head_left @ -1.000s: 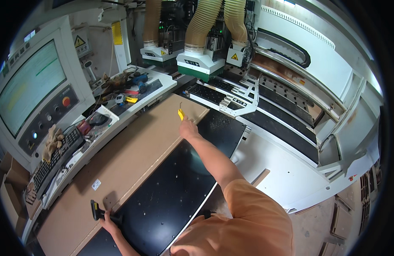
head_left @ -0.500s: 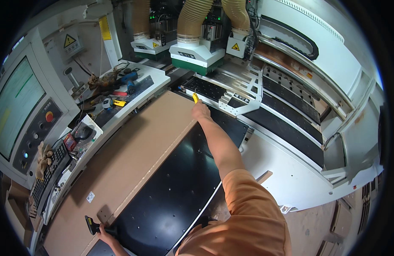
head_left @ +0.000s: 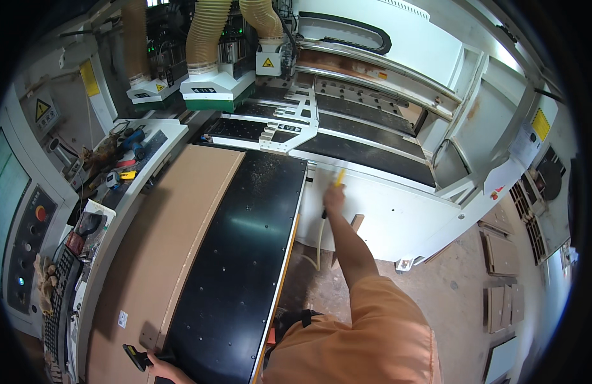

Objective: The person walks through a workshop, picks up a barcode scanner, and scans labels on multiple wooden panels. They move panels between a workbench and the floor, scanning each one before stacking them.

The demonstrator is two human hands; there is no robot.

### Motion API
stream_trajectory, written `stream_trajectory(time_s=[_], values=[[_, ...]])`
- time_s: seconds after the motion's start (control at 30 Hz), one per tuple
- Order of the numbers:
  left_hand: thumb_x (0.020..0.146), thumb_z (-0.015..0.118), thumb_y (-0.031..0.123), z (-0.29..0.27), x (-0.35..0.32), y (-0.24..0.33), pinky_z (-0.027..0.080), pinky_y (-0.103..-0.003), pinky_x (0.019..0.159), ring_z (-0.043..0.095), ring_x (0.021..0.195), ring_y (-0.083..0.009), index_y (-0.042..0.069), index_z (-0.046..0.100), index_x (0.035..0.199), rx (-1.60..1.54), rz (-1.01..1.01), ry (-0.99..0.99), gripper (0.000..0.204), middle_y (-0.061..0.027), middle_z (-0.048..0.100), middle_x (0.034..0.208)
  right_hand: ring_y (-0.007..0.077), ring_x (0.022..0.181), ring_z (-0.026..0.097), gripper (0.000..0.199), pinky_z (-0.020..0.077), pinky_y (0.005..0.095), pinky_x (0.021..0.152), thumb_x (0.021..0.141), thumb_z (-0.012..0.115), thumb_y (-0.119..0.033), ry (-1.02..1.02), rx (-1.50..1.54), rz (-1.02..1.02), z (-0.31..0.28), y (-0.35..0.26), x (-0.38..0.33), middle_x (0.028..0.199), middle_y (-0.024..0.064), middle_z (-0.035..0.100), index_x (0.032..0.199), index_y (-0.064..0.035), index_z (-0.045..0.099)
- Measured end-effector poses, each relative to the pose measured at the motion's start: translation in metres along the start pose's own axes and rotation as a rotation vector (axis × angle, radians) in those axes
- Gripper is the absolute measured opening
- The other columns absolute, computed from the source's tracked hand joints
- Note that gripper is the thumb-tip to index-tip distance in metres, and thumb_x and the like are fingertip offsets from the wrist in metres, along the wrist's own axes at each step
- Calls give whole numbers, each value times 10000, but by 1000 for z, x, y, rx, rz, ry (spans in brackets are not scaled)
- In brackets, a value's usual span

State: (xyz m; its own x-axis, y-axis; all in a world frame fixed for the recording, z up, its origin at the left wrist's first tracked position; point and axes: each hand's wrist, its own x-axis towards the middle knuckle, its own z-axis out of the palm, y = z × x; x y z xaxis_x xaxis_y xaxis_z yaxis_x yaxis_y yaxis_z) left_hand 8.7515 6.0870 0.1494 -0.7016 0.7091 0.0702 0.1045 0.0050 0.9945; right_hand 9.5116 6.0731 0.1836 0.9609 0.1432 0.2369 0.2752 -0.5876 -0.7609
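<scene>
My right hand [head_left: 335,200], at the end of my outstretched arm, is closed round a yellow air blow gun [head_left: 340,176], slightly blurred. A pale hose [head_left: 318,259] hangs below that hand, beside the machine's white side panel [head_left: 373,211]. At the lower left, my left hand [head_left: 160,367] grips a black handheld barcode scanner [head_left: 137,357] with a yellow mark. It is just over a long brown board [head_left: 174,211], near the board's small white label [head_left: 122,319]. Right of the board runs a black roller-studded table [head_left: 238,256] with pale dust toward its far end.
A white-and-green machine head [head_left: 216,93] with ribbed ducts stands at the back. On the left are a control panel [head_left: 27,249], a keyboard [head_left: 62,288], gloves [head_left: 45,281] and a tool shelf [head_left: 158,144]. Flat panels [head_left: 501,253] lie on the floor at right.
My view has swung to the right. The right hand with the air blow gun has moved from the board's far end over to the white side panel. The left hand keeps its hold on the scanner.
</scene>
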Motion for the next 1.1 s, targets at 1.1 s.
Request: stream_trajectory(time_s=[1.1], values=[[800,639,225,-22,-167,52,433,-278,559,563,601,-133,-32,667,776,103,-247,208,259,-54,641,722,336,917,595,363,472,435,863,1026,436,-239,-59,394,-600,110,15,-14,1005,200,622,1038,95,578]])
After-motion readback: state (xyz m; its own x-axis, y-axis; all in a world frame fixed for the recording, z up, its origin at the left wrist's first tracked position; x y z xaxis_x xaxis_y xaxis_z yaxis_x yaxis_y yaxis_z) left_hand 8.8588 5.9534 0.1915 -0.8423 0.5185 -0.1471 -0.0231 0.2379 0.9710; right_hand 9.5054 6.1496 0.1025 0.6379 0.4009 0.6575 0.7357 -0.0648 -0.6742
